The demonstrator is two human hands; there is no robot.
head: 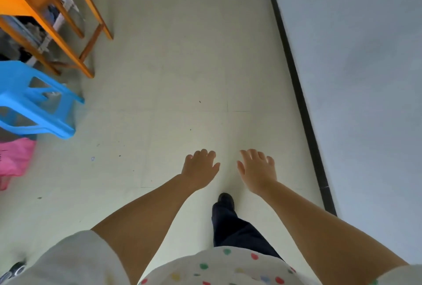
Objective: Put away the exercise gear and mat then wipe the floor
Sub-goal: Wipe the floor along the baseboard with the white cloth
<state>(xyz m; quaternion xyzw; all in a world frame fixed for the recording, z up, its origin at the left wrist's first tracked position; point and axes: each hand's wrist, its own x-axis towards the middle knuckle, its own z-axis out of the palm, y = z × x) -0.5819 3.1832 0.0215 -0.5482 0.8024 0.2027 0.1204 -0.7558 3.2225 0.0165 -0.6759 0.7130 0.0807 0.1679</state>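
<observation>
Both my arms reach forward over the pale tiled floor. My left hand is held out with relaxed fingers and holds nothing. Just to its right, my right hand is spread the same way and is also empty. The two hands hang side by side above the floor, a small gap between them. No exercise gear, mat or cloth shows in the head view. Small dark specks dot the floor left of my hands.
A blue plastic stool stands at the left, with a wooden table behind it and a pink bag in front of it. A grey wall with a dark skirting strip runs along the right. My dark shoe steps forward below my hands.
</observation>
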